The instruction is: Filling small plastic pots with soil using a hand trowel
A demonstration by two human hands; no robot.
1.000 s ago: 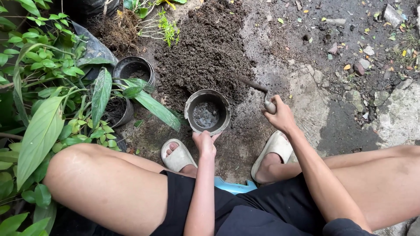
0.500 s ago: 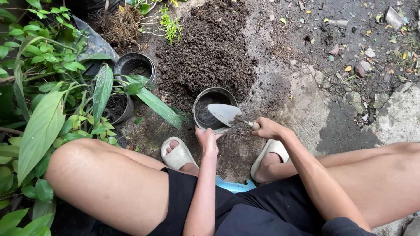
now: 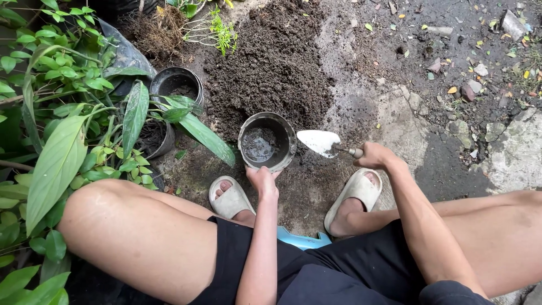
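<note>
Gripped grey pot rim with left hand, clenched empty trowel in right hand; only bottom layer filled, soil pile mostly unused.

L hand grips near rim of grey pot, w/ some soil inside. R hand holds trowel, blade empty, just right of pot. Soil pile behind.

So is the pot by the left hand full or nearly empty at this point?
Nearly empty: the pot shows its inner wall down to a thin soil layer at the bottom. The left hand grips its near rim.
</note>
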